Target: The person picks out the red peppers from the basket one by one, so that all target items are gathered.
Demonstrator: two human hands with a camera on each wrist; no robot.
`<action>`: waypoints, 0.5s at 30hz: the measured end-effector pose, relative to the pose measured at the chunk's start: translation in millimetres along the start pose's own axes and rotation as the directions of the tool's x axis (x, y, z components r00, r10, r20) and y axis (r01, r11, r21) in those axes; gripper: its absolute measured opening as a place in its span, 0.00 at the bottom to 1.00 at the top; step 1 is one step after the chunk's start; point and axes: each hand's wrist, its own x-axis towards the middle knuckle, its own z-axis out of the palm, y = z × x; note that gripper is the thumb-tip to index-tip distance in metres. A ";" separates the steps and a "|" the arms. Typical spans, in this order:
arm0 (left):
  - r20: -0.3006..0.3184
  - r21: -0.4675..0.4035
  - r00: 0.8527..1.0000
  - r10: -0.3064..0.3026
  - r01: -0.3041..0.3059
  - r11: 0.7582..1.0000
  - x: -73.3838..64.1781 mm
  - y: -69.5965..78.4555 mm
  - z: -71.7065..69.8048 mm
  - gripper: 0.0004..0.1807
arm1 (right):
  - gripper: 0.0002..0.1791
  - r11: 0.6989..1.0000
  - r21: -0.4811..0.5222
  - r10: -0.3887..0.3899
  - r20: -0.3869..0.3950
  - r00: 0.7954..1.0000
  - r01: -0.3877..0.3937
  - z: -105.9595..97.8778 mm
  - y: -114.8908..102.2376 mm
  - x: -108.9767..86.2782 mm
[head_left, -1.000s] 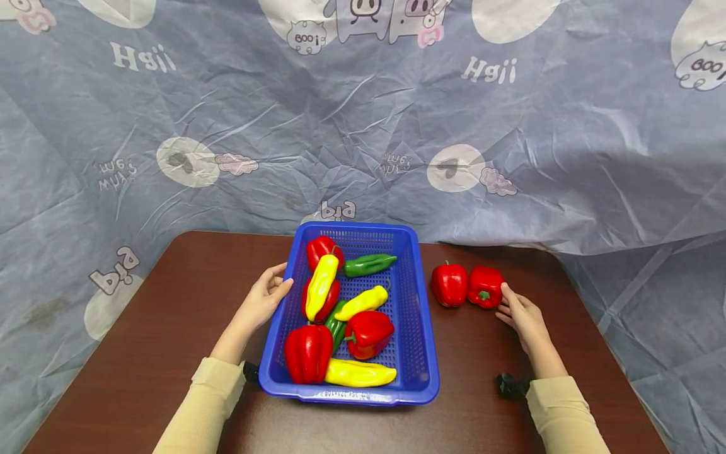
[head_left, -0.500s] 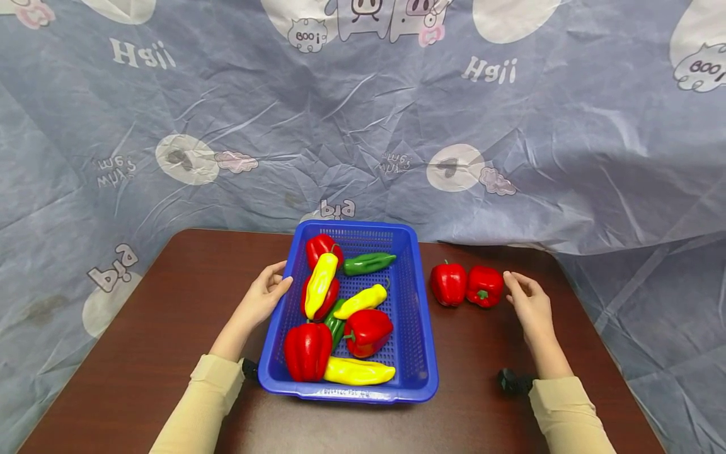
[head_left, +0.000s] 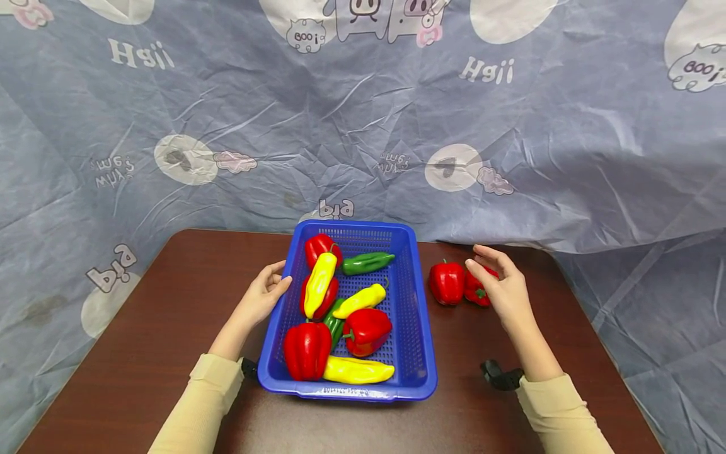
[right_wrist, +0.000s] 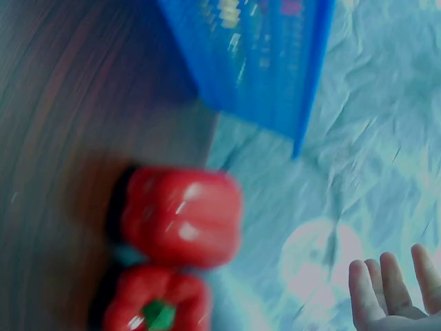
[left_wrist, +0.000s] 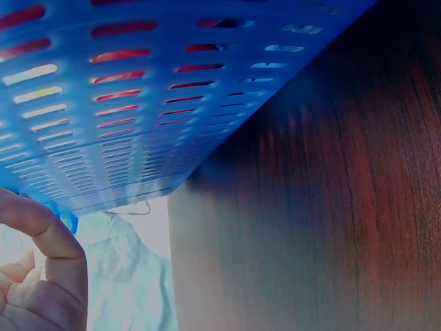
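My left hand (head_left: pixel 259 299) grips the left rim of a blue plastic basket (head_left: pixel 409 334), thumb at the edge and fingers outside the wall. In the left wrist view, its curled finger (left_wrist: pixel 58 238) shows beside the slotted side. My right hand (head_left: pixel 507 295) is over the right red bell pepper (head_left: pixel 475 291), partly covering it in the head view, fingers apart and holding nothing. A second red bell pepper (head_left: pixel 446 284) sits beside it, right of the basket. In the right wrist view, the pepper with the green stem (right_wrist: pixel 158 314) faces the camera.
Inside the basket lie several red bell peppers (head_left: pixel 367 331), long yellow peppers (head_left: pixel 358 371) and green peppers (head_left: pixel 368 263). All stands on a dark brown wooden table (head_left: pixel 153 328). A printed grey-blue cloth (head_left: pixel 351 126) hangs behind it.
My right hand has left the side of the right bell pepper, lifted, and moved left over it. The left hand stays on the basket rim, and both loose peppers stay in place.
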 end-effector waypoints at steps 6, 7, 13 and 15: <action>-0.001 -0.010 1.000 -0.010 0.010 1.000 0.2 -0.1 1.1 0.30 | 0.25 0.991 0.047 -0.131 0.167 0.977 0.125 21.2 -20.1 -9.1; -0.002 -0.011 1.000 -0.010 0.010 1.000 0.1 -0.1 1.2 0.30 | 0.25 0.989 0.053 -0.147 0.188 0.971 0.139 24.6 -22.3 -10.1; -0.010 -0.007 1.000 -0.009 0.009 1.000 0.4 -0.3 0.8 0.30 | 0.27 0.980 0.045 -0.197 0.328 0.924 0.193 44.5 -29.1 -16.9; -0.014 -0.006 1.000 -0.012 0.012 1.000 0.4 0.2 0.5 0.30 | 0.28 0.976 0.028 -0.212 0.377 0.902 0.218 51.1 -29.9 -19.7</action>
